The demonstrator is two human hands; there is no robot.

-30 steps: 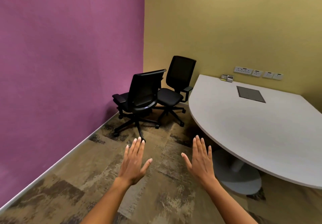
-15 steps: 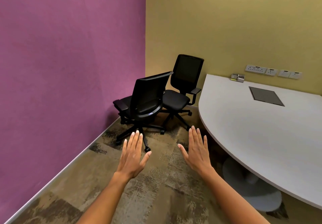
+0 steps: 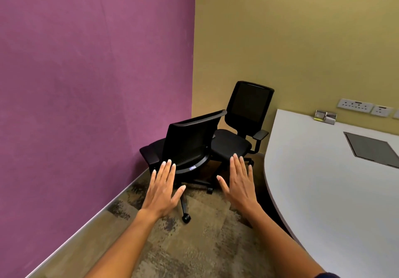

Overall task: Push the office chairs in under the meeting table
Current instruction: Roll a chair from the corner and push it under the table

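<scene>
Two black office chairs stand in the corner, away from the white meeting table (image 3: 323,182). The nearer chair (image 3: 190,141) has its mesh back turned toward me. The farther chair (image 3: 248,107) stands behind it against the yellow wall, its seat facing me. My left hand (image 3: 163,189) is stretched out flat, palm down, in front of the nearer chair's back, apart from it. My right hand (image 3: 238,182) is held out the same way, level with the gap between chairs and table. Both hands hold nothing.
A purple wall (image 3: 90,87) runs along the left, meeting the yellow wall at the corner. The table's rounded edge curves in on the right, with a grey cable hatch (image 3: 371,149) in its top and a small metal holder (image 3: 325,116) at the back. Patterned carpet covers the floor.
I have moved closer to the chairs, which now look larger. Both hands have reached further forward, and the left one now overlaps the nearer chair's back.
</scene>
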